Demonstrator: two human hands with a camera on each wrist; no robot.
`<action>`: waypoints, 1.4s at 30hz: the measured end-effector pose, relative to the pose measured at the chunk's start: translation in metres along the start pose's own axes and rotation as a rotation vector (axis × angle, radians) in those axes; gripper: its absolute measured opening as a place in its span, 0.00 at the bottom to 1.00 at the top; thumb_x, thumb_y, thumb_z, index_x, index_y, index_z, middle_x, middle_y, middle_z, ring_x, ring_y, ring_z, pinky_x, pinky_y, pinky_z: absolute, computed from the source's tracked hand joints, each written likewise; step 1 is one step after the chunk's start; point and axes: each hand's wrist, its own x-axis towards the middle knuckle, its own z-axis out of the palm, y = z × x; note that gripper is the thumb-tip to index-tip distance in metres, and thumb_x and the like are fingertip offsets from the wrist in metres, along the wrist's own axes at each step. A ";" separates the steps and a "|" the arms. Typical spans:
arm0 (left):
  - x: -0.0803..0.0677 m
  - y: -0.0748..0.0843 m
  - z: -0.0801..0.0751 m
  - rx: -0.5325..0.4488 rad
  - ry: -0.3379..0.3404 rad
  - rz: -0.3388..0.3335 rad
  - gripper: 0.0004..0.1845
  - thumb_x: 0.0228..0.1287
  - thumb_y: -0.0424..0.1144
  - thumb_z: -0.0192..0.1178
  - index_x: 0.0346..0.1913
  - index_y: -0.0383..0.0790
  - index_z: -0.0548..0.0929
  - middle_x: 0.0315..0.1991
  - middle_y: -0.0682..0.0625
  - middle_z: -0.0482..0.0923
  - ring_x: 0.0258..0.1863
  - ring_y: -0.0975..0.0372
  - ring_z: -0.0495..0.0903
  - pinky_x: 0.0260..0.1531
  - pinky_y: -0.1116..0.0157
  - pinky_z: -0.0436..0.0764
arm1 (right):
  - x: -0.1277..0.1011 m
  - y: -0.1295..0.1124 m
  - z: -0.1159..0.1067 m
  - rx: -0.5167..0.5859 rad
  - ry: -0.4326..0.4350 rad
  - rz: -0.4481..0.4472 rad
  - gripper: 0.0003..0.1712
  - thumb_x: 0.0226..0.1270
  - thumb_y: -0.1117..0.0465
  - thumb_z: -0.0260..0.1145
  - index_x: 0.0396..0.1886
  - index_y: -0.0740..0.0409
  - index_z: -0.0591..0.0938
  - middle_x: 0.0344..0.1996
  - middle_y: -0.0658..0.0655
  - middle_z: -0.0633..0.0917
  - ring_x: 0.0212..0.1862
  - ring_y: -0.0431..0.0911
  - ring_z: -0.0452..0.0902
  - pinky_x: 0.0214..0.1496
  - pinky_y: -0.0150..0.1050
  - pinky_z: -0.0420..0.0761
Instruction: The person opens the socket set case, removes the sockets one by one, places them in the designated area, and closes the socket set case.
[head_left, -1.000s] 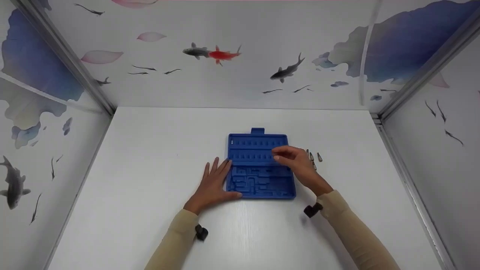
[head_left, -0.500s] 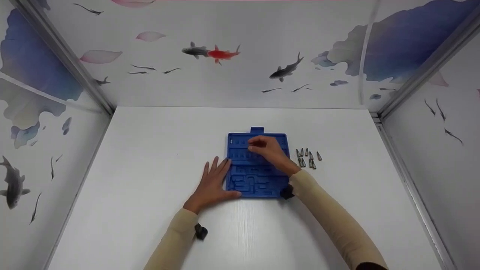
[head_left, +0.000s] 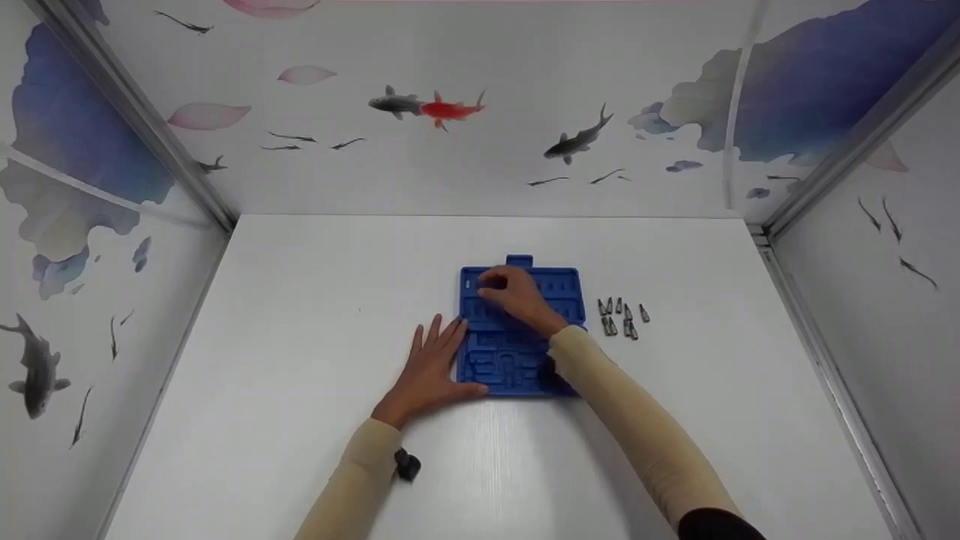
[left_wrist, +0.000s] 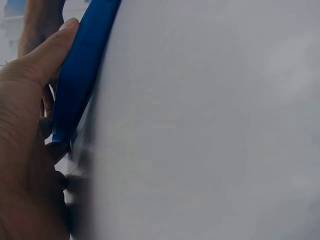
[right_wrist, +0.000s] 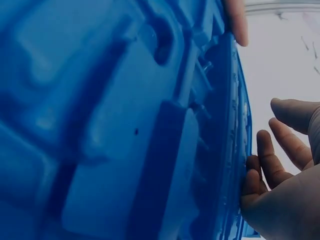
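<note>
A blue plastic case (head_left: 487, 341) lies unfolded on the white table, with rows of small slots in its far half and shaped recesses in its near half. My left hand (head_left: 431, 375) rests with spread, straight fingers at the case's left edge, its thumb on the near left corner. In the left wrist view that thumb (left_wrist: 62, 42) lies along the blue rim. My right hand (head_left: 517, 296) is over the far slot rows, thumb and index fingertips close together; I cannot tell whether they hold a small piece. One light-coloured piece (head_left: 468, 284) sits in the far row's leftmost slot.
Several small, tapered metal pieces (head_left: 628, 311) lie loosely grouped on the table to the right of the case. A latch tab (head_left: 519, 261) sticks out from the case's far edge. Walls printed with fish enclose the table (head_left: 315, 315) at the back and sides.
My right hand has moved left across the case, from near the right end of the slot rows towards the left end, uncovering the metal pieces. My left hand stays at the case's edge.
</note>
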 end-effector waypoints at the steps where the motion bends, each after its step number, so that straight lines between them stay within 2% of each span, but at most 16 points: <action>1: 0.000 0.000 0.000 0.000 -0.001 0.000 0.70 0.60 0.81 0.66 0.92 0.45 0.46 0.91 0.47 0.45 0.90 0.47 0.30 0.86 0.42 0.27 | 0.001 0.001 0.000 -0.004 0.004 -0.004 0.17 0.78 0.64 0.73 0.62 0.64 0.88 0.58 0.61 0.90 0.63 0.55 0.84 0.69 0.55 0.82; 7: -0.002 0.002 -0.001 -0.008 0.006 -0.001 0.70 0.60 0.80 0.68 0.92 0.46 0.46 0.91 0.48 0.44 0.90 0.48 0.30 0.86 0.43 0.27 | 0.008 0.004 0.003 -0.050 0.006 -0.061 0.17 0.77 0.68 0.72 0.61 0.69 0.88 0.58 0.65 0.89 0.64 0.59 0.84 0.70 0.57 0.82; 14: -0.002 0.002 -0.001 -0.004 -0.001 -0.006 0.70 0.59 0.80 0.68 0.92 0.47 0.45 0.92 0.50 0.43 0.90 0.48 0.29 0.86 0.44 0.27 | 0.014 0.005 0.007 -0.127 0.009 -0.075 0.16 0.75 0.69 0.72 0.59 0.71 0.88 0.57 0.67 0.89 0.62 0.60 0.84 0.70 0.58 0.81; 16: -0.002 0.002 -0.001 -0.003 0.002 -0.004 0.70 0.59 0.79 0.68 0.92 0.46 0.45 0.92 0.49 0.43 0.90 0.48 0.29 0.86 0.44 0.27 | 0.015 0.004 0.008 -0.160 0.020 -0.088 0.16 0.75 0.69 0.73 0.58 0.71 0.88 0.56 0.68 0.90 0.62 0.61 0.84 0.73 0.60 0.78; 20: -0.002 0.002 -0.001 0.000 0.010 -0.003 0.70 0.59 0.80 0.67 0.92 0.46 0.46 0.92 0.49 0.44 0.90 0.47 0.30 0.86 0.44 0.27 | 0.017 0.002 0.011 -0.217 0.040 -0.097 0.17 0.75 0.67 0.73 0.59 0.70 0.89 0.56 0.68 0.90 0.63 0.63 0.83 0.82 0.64 0.65; 23: -0.002 0.002 0.000 0.001 0.012 -0.007 0.71 0.58 0.81 0.67 0.92 0.46 0.46 0.92 0.49 0.44 0.91 0.48 0.30 0.86 0.44 0.28 | 0.017 0.000 0.014 -0.271 0.030 -0.078 0.19 0.77 0.64 0.73 0.62 0.68 0.89 0.58 0.67 0.89 0.65 0.62 0.81 0.82 0.65 0.63; 27: -0.002 0.002 0.000 -0.005 0.013 -0.006 0.70 0.58 0.81 0.67 0.92 0.46 0.47 0.91 0.49 0.45 0.91 0.48 0.31 0.86 0.44 0.28 | 0.019 -0.002 0.016 -0.362 -0.016 -0.033 0.23 0.79 0.59 0.72 0.67 0.66 0.87 0.61 0.66 0.87 0.67 0.62 0.78 0.76 0.63 0.67; 29: -0.002 0.002 0.000 -0.005 0.012 -0.001 0.71 0.58 0.81 0.67 0.92 0.45 0.47 0.91 0.49 0.45 0.91 0.48 0.31 0.86 0.44 0.28 | 0.019 -0.004 0.017 -0.394 -0.039 -0.008 0.25 0.80 0.57 0.71 0.70 0.64 0.85 0.64 0.66 0.86 0.68 0.62 0.77 0.77 0.63 0.68; 34: -0.002 0.002 -0.001 -0.003 0.013 0.007 0.70 0.59 0.80 0.68 0.92 0.44 0.47 0.91 0.47 0.45 0.90 0.46 0.31 0.86 0.43 0.28 | 0.021 -0.005 0.017 -0.417 -0.076 0.023 0.28 0.81 0.57 0.70 0.75 0.60 0.83 0.66 0.66 0.84 0.70 0.61 0.75 0.77 0.63 0.68; 42: -0.001 0.003 -0.001 0.004 0.023 0.020 0.70 0.60 0.78 0.68 0.91 0.42 0.49 0.91 0.45 0.46 0.90 0.44 0.33 0.86 0.40 0.30 | 0.023 -0.009 0.014 -0.432 -0.114 0.068 0.29 0.81 0.56 0.70 0.77 0.56 0.81 0.70 0.65 0.82 0.73 0.62 0.72 0.80 0.65 0.65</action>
